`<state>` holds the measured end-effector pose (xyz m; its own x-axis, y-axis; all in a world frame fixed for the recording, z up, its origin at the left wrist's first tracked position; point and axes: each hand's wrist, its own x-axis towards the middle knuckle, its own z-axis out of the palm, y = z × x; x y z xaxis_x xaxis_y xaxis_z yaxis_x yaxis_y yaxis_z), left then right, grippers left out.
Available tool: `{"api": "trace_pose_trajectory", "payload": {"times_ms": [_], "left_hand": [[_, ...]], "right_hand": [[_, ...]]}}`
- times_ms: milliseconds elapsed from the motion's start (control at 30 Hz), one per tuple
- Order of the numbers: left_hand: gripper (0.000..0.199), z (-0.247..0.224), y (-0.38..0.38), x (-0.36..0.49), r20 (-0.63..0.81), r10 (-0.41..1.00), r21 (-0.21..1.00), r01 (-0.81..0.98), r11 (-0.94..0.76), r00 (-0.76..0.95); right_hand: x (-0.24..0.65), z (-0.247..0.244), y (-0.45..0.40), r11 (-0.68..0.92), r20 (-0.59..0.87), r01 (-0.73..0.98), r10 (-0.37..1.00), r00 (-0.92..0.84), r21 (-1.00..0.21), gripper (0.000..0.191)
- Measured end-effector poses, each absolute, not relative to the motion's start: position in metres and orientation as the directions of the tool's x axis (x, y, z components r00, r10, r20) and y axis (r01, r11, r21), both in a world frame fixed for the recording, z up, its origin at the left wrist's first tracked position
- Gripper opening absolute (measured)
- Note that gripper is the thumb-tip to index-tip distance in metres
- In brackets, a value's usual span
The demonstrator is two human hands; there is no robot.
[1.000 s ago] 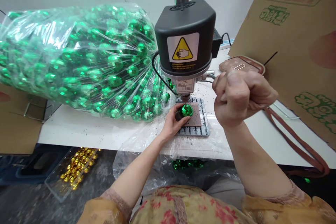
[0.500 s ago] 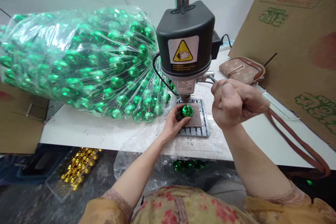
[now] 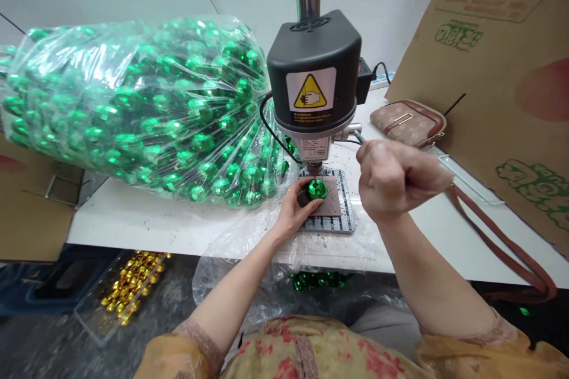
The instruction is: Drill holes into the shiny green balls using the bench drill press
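Under the chuck of a small black drill press [image 3: 315, 71], my left hand [image 3: 296, 208] grips a shiny green faceted ball [image 3: 317, 189] between thumb and fingers. The ball rests on a brown board [image 3: 332, 204] lying on the slotted metal base plate [image 3: 349, 224]. A thin drill bit meets the top of the ball; how deep it goes I cannot tell. My right hand [image 3: 395, 180] is closed in a fist around the feed lever [image 3: 359, 135] at the machine's right side, its grip end hidden by the fingers.
A clear plastic bag [image 3: 133, 106] full of green balls lies on the left of the white table [image 3: 133, 222]. At right are a patterned wrist pouch [image 3: 406, 123] and a cardboard box [image 3: 493, 71]. A clear bin [image 3: 95, 314] of gold balls [image 3: 136, 284] stands below.
The view has shifted slightly. The drill bit now shows at the top of the ball. Both hands keep their holds, and the right hand is a little blurred.
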<state>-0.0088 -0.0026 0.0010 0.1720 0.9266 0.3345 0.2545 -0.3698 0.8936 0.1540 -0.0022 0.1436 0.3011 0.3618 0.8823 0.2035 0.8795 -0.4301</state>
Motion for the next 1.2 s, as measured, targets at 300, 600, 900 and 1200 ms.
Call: {"api": "trace_pose_trajectory", "payload": {"times_ms": [300, 600, 900, 1200], "left_hand": [[0.050, 0.007, -0.005, -0.005, 0.376, 0.920, 0.883, 0.261, -0.391, 0.108], [0.038, -0.005, -0.007, -0.009, 0.476, 0.878, 0.843, 0.258, -0.471, 0.049], [0.040, 0.000, -0.010, -0.007, 0.514, 0.854, 0.821, 0.244, -0.517, 0.079], [0.039, 0.007, -0.041, -0.005, 0.579, 0.795, 0.746, 0.510, -0.428, -0.180]], "right_hand": [[0.152, 0.215, 0.027, 0.824, 0.723, -0.072, 0.532, 0.442, -0.562, 0.058], [0.151, 0.212, 0.029, 0.823, 0.719, -0.080, 0.535, 0.443, -0.562, 0.061], [0.151, 0.210, 0.029, 0.836, 0.726, -0.117, 0.526, 0.443, -0.535, 0.062], [0.155, 0.203, 0.041, 0.827, 0.741, -0.018, 0.513, 0.434, -0.562, 0.061]]}}
